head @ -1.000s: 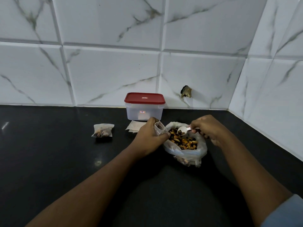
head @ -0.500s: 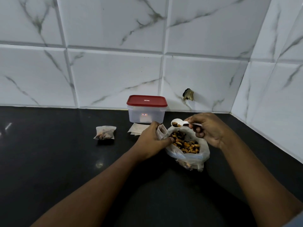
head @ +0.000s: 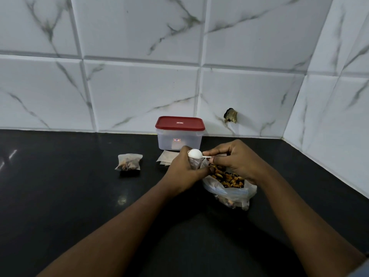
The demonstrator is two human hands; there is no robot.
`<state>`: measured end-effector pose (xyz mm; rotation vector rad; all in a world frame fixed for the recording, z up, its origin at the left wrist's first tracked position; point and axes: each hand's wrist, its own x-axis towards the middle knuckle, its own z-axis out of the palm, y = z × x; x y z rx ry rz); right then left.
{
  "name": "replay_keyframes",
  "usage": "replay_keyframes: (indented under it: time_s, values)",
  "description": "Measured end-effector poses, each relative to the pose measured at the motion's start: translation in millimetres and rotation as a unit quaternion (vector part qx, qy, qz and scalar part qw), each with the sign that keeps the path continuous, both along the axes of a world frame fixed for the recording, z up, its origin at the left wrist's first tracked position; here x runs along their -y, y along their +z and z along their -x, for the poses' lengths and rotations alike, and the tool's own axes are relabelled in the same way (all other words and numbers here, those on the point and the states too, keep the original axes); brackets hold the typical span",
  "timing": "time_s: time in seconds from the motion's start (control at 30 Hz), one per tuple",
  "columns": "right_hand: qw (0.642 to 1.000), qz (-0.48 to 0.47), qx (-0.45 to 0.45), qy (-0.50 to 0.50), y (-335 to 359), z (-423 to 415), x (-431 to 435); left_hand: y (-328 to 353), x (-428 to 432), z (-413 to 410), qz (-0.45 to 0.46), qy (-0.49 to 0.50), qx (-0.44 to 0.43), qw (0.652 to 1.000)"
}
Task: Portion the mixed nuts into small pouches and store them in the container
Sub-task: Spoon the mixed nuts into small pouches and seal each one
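Black counter [head: 60, 196] under everything, white marble-look tiles [head: 139, 92] behind. One filled pouch [head: 128, 162] lies at about 9 o'clock from the hands, well apart, probably set aside out of the scooping zone, not yet in the box. Flat empty pouches [head: 166, 158] are stacked just beside the left hand at its 10 o'clock, close for a quick grab. Clear container [head: 189, 140] at 12 o'clock against the wall, red lid [head: 179, 123] on, so nothing stored yet by the look of it. Person's left hand [head: 185, 169] has fingers curled round a small pouch [head: 196, 164], holding it upright, mouth up to catch nuts. White spoon [head: 195, 153] sits right at the pouch mouth, bowl turned over showing its rounded back, likely mid-tip. Then right hand [head: 234, 162] pinches the spoon handle between thumb and forefinger, other fingers curled under, above the bag. Open plastic bag [head: 235, 193] of mixed nuts [head: 227, 177] at 4 o'clock of the left hand, touching it, kept close so each scoop travels short. Judged: second portion in progress, sealing and storing left to do
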<state>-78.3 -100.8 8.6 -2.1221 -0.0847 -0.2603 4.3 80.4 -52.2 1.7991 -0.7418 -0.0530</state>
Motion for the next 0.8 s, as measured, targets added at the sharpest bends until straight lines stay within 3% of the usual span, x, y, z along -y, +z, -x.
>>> replay_keyframes:
  time_s: [0.1, 0.3, 0.47, 0.53, 0.8]
  values:
    - [0.999, 0.036, 0.019, 0.0, 1, 0, 2, -1, 0, -1, 0.006, -0.018, -0.008, 1.0]
    - [0.997, 0.011, 0.049, -0.054, 12, 4, 27, -2, -1, -4, -0.006, -0.024, 0.0, 1.0]
    - [0.96, 0.247, -0.036, -0.129, 4, -2, 52, -2, 0, -5, -0.025, -0.029, -0.003, 0.999]
    - [0.946, 0.293, -0.067, -0.124, -4, -6, 50, -2, 0, -6, -0.025, -0.03, 0.0, 0.999]
    - [0.943, 0.288, -0.066, -0.153, -2, -5, 51, -5, 0, -9, -0.02, -0.031, 0.005, 0.999]
